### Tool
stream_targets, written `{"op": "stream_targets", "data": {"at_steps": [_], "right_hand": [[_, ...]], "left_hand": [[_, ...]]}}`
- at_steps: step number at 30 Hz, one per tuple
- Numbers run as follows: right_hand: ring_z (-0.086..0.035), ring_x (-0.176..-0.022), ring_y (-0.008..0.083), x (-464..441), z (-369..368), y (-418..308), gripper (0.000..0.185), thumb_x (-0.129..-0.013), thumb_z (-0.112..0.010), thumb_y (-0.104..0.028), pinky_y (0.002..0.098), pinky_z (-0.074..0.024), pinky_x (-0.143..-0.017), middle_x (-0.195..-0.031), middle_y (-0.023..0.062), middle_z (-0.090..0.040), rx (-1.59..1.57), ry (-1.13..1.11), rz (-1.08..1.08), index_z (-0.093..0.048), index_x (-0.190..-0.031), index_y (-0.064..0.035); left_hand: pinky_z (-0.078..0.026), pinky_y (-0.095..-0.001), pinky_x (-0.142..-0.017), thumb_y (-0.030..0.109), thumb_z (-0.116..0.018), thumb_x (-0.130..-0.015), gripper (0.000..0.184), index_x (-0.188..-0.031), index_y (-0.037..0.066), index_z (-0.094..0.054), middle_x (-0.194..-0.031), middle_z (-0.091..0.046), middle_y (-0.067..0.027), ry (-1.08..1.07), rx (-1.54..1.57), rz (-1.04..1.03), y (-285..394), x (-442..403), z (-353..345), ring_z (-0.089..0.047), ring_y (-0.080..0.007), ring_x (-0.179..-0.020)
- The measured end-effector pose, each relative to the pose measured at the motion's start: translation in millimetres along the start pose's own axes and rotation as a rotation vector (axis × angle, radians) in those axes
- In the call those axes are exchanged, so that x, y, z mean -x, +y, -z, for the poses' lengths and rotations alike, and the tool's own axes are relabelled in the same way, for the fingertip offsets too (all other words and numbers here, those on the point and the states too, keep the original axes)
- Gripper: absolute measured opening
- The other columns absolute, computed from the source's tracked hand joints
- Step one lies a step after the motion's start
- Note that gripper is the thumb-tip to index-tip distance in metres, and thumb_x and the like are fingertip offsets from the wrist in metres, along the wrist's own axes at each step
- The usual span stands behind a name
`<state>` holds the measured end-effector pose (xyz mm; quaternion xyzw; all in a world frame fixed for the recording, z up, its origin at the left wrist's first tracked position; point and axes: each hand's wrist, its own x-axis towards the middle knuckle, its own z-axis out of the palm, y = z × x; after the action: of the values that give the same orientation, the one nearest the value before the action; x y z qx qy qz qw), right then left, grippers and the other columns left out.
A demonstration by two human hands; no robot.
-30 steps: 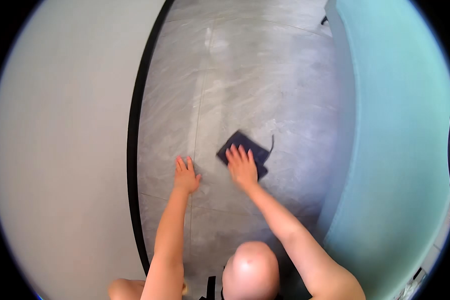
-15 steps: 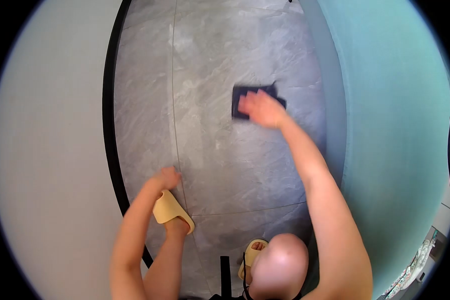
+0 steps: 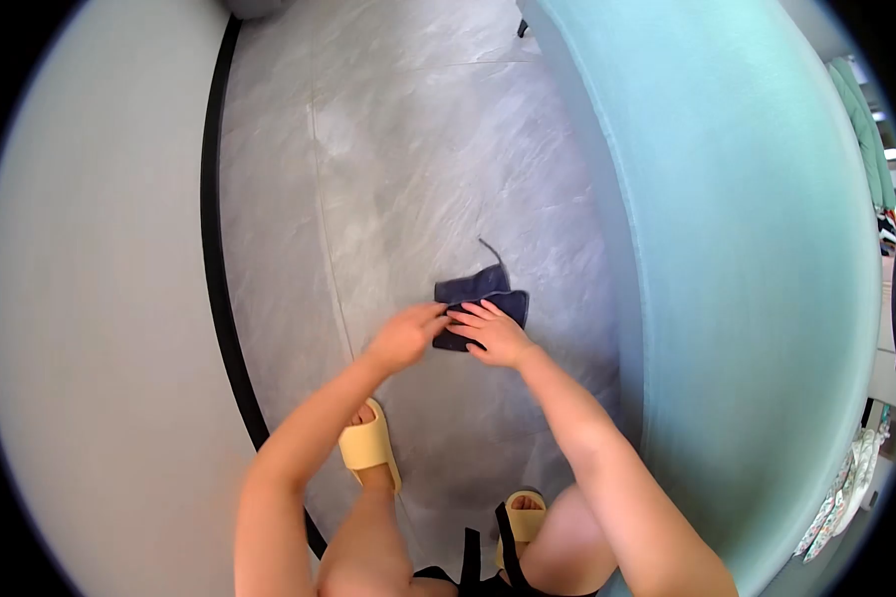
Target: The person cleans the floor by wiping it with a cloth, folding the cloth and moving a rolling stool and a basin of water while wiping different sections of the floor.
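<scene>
Along the right side: big teal panel [image 3: 737, 259], curved by the wide lens. Opposite it, pale grey wall [image 3: 100, 279], with a black strip [image 3: 212, 219] along its foot. Between them, grey marbled floor [image 3: 418, 149] with thin joint lines. Both arms reach forward over the floor, bare knees and shins below them. Patterned fabric [image 3: 836, 502] at the lower right edge, past the panel. Two pale yellow sandals on the feet: left sandal [image 3: 367, 445] near the wall side, right sandal [image 3: 524, 519] lower down, partly behind the right leg. Black straps [image 3: 470, 557] hang at bottom centre.

Dark cloth [image 3: 483, 286] lies on the floor ahead of the feet, nearer the panel than the wall, uneven, looks partly folded over. Right hand [image 3: 501, 340]: fingers spread, palm down, on top of the cloth, not clenched. Left hand [image 3: 405, 338]: fingers together at the cloth's left edge, close to the right fingertips; can't tell if they pinch it. Smallest: thin dark cord [image 3: 495, 253], runs from the cloth's far side onto the floor, bent.
</scene>
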<state>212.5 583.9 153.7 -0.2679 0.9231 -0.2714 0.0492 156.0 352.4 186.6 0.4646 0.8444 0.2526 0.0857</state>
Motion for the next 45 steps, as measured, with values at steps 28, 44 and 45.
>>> {"op": "stream_targets", "data": {"at_steps": [28,44,45], "right_hand": [[-0.009,-0.141,0.0371,-31.9,-14.2,19.7,0.075,-0.092,-0.045,-0.041,0.0485,-0.0128,-0.113,-0.151,0.0247,-0.006,0.209,0.043,-1.344,-0.015,-0.144,0.0029],[-0.010,-0.140,0.0363,-32.8,-4.0,15.1,0.072,-0.093,-0.045,-0.039,0.0408,-0.0134,-0.115,-0.151,0.0238,-0.006,0.175,0.021,-1.330,-0.016,-0.144,0.0028],[-0.010,-0.140,0.0364,-31.7,-1.4,14.7,0.072,-0.093,-0.046,-0.038,0.0405,-0.0142,-0.115,-0.151,0.0240,-0.007,0.156,-0.026,-1.334,-0.016,-0.144,0.0033]], "left_hand": [[-0.026,-0.0639,-0.100,0.032,-0.059,-0.081,0.048,-0.129,0.035,-0.052,-0.148,-0.028,-0.0154,-0.020,-0.117,-0.213,-153.1,-139.3,4.8,-0.023,-0.0460,-0.133],[-0.026,-0.0499,-0.108,0.025,-0.045,-0.086,0.049,-0.133,0.011,-0.045,-0.146,-0.033,-0.0135,0.088,-0.320,0.107,-210.6,-302.2,41.2,-0.029,-0.0300,-0.136],[-0.029,-0.0507,-0.106,0.025,-0.049,-0.084,0.048,-0.129,0.010,-0.049,-0.144,-0.036,-0.0142,0.091,-0.222,-0.044,-193.9,-278.4,24.6,-0.032,-0.0313,-0.133]]}}
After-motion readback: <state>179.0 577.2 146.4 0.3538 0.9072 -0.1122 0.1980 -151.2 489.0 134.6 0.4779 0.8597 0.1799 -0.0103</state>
